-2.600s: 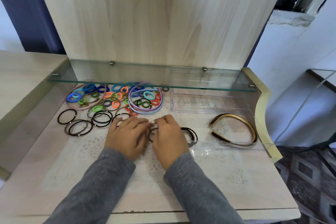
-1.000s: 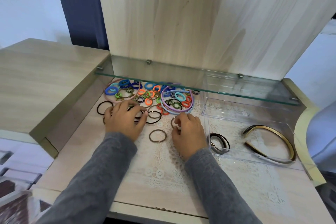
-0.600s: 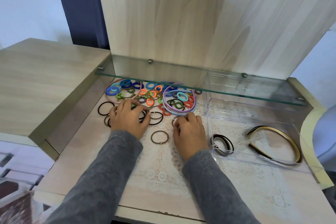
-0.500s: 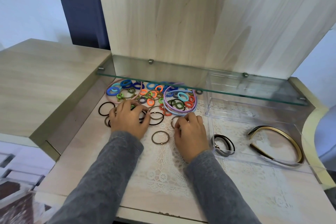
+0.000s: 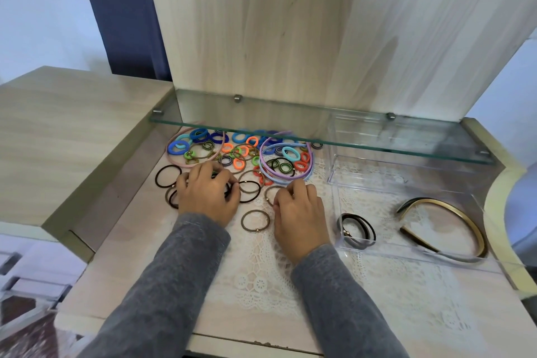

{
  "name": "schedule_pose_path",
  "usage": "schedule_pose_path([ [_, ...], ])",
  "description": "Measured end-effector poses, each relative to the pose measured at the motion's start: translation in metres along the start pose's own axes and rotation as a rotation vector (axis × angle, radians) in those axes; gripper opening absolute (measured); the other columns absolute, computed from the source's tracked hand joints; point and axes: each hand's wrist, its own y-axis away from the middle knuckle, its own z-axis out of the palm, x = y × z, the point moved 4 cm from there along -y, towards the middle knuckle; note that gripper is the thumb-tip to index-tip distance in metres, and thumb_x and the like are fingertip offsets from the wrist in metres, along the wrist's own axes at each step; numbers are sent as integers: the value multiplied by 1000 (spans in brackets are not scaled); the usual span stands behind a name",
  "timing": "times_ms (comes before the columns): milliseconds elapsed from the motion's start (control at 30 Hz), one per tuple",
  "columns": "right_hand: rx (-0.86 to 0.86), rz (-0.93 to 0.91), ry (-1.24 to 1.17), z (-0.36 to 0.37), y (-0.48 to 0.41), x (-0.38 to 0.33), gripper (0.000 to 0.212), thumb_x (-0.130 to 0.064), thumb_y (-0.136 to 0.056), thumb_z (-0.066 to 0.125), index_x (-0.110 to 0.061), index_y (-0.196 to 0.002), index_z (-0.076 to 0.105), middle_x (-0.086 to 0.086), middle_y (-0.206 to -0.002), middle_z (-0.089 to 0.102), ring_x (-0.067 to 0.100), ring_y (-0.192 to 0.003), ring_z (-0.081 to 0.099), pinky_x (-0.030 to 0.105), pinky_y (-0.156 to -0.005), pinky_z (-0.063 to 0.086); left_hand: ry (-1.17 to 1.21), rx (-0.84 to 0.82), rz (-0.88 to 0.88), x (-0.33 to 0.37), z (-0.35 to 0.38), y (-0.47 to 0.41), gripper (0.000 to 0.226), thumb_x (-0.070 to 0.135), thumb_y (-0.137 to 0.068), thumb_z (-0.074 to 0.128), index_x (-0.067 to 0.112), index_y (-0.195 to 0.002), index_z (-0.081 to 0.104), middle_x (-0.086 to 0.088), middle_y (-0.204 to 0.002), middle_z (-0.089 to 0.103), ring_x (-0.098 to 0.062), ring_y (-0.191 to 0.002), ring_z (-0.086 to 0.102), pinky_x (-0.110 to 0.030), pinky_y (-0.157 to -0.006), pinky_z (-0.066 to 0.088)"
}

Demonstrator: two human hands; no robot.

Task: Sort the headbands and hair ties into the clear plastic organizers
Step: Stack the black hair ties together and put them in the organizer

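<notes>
— So, what can't you make out?

— Mostly the fingertips. Both hands lie palm down left of the clear organizer [image 5: 406,251], backs to the camera. The left hand [image 5: 207,195], the farther from it, has its fingers bent and slightly fanned over some black hair ties [image 5: 170,197]. Whether it pinches one, I cannot tell. The right hand [image 5: 299,212], nearer the organizer, has its fingers pressed together and curled onto a brown tie [image 5: 270,192]. Its thumb is hidden, so that grip is unclear too.

— And the rest?

— Inside the organizer lie dark hair ties [image 5: 356,230] at its left end and a gold headband [image 5: 444,227] at its right. Left of it and farther back sits the coloured pile [image 5: 241,154], its far edge blurred behind a glass shelf [image 5: 319,136]. A second brown tie [image 5: 255,220] lies between the hands. The grey sleeves [image 5: 180,285] are cut off at the frame's bottom edge.
</notes>
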Motion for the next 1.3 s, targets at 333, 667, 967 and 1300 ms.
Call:
schedule_pose_path([
  [333,32,-160,-478,-12,10,8,8,-6,-85,58,-14,-86,60,0,-93,45,16,-86,39,30,-72,39,167,107,84,1,-9,3,28,40,-89,42,23,-93,64,7,-97,64,-19,-92,59,-35,-83,32],
  [667,-21,-346,-380,-14,15,2,24,4,-73,60,-17,-85,61,1,-89,44,17,-80,37,35,-60,42,362,159,219,-5,-21,15,16,29,-88,53,19,-90,65,4,-92,62,-21,-84,58,-38,-70,45],
  [967,-52,-358,-328,-15,16,3,32,6,-65,66,-19,-85,64,2,-89,46,18,-79,40,35,-60,42,365,98,277,-10,-29,30,13,31,-88,53,22,-89,63,7,-88,62,-18,-78,57,-40,-70,46],
  [1300,-33,-213,-383,-22,15,7,26,5,-79,62,-14,-96,68,3,-91,50,20,-86,43,30,-71,41,334,37,363,-4,-33,43,8,29,-87,51,27,-90,59,12,-85,60,-14,-78,57,-32,-71,41],
])
